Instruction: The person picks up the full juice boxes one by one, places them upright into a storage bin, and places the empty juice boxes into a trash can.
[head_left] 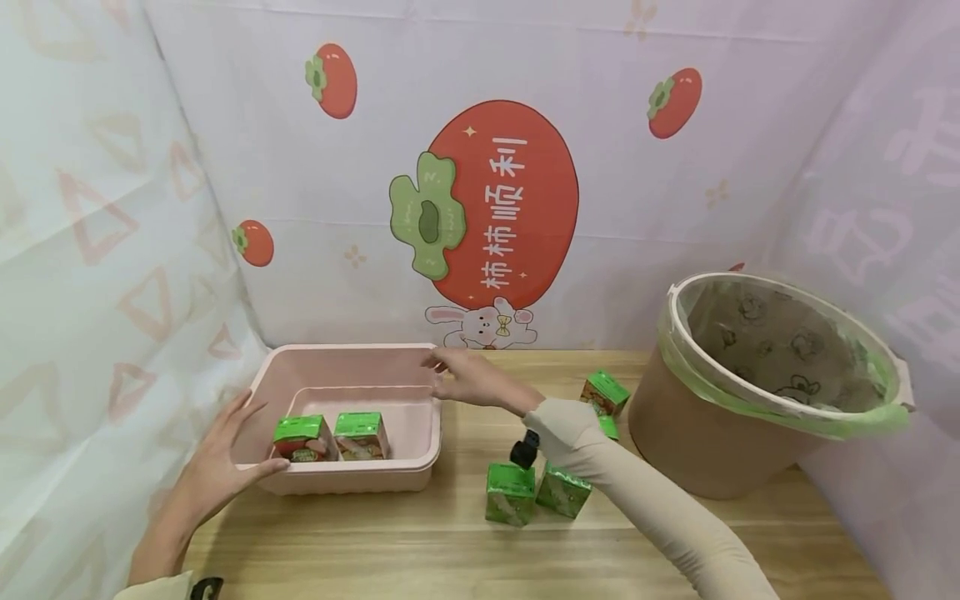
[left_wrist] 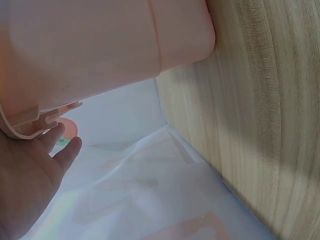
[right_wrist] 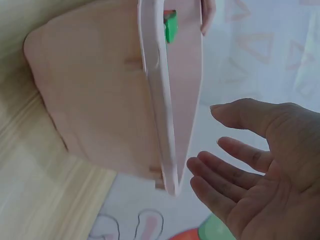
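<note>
Two hands flank one pink basin [head_left: 360,467] in the head view; the left hand [head_left: 213,462] lies along its side of the basin, fingers and thumb spread wide, touching the rim rather than curled round it; the right hand [head_left: 472,379] reaches across at the end of an outstretched arm, loosely open by the opposite rim, toward the far corner, with nothing in its hold. Between the hands, in the basin, stand two green-topped boxes [head_left: 361,435], side by side and nearer the left hand; four more boxes [head_left: 510,493] are outside: two nearer the person than the right hand, beneath its wrist, and two beyond the right forearm, one of them partly hidden by the sleeve [head_left: 577,429]; one bin [head_left: 690,417] with a green-edged liner [head_left: 697,379] stands to the right of these; all rest on one wooden table [head_left: 360,542].

From the left wrist, the palm is close against the basin's rim, fingers extended; the outer wall fills the space beside it.

From the right wrist, a thumb and four fingers show, slightly bent and well parted, holding nothing; the basin's rim is just beside the fingertips, contact impossible to tell; one green patch of a box shows inside, past the rim.
</note>
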